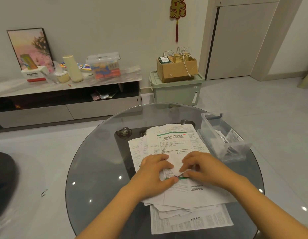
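A pile of printed paper leaflets (173, 142) lies spread on a round glass table (98, 169). On top, near the middle, a small folded sheet (175, 163) with a green stripe sits between my hands. My left hand (153, 175) lies over its left side, thumb at the folded edge. My right hand (201, 166) has curled fingers and pinches the sheet's right edge at the fold. More leaflets (191, 219) stick out below my wrists toward the table's near edge.
A clear plastic bin (220, 137) holding folded papers stands at the table's right. Beyond, a low cabinet (67, 87) carries boxes and bottles. A green storage box (177, 90) with a cardboard box (177, 68) on top stands by the wall.
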Tool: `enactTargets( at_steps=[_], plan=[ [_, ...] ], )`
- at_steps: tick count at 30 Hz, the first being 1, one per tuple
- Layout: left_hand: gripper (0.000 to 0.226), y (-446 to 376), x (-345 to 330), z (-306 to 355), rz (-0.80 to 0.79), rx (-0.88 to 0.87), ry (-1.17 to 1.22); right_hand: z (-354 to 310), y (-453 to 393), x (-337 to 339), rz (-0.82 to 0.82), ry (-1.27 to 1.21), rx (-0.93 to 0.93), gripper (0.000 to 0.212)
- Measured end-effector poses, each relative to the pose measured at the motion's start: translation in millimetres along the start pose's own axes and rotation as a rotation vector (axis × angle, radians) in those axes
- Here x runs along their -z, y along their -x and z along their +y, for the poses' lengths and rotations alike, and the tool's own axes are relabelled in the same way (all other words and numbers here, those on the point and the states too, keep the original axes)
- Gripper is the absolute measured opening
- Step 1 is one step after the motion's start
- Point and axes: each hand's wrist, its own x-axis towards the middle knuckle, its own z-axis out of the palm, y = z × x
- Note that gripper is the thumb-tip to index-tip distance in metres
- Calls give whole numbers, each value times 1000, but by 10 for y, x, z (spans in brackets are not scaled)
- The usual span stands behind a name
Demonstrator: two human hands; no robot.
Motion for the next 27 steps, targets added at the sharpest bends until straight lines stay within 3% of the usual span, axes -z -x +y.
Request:
enactTargets(
  at_steps=[3, 5, 11, 13, 19, 27],
  plan=[
    [48, 12, 31, -5, -46, 11, 43, -22, -3, 45, 47, -52, 7, 6],
    [41, 11, 31, 24, -40, 15, 71, -38, -9, 34, 96, -60, 24, 17],
    [16, -68, -18, 145, 120, 12, 161, -82, -76, -121, 179, -85, -33, 9],
    [10, -87, -45, 155, 158, 46, 179, -69, -117, -180, 179, -88, -63, 17],
    [48, -105, -132, 120, 155, 107, 227, -29, -168, -273, 161, 9, -127, 57],
    [50, -149, -66, 179, 111, 130, 136, 4, -148, -220, 125, 64, -206, 52]
  ],
)
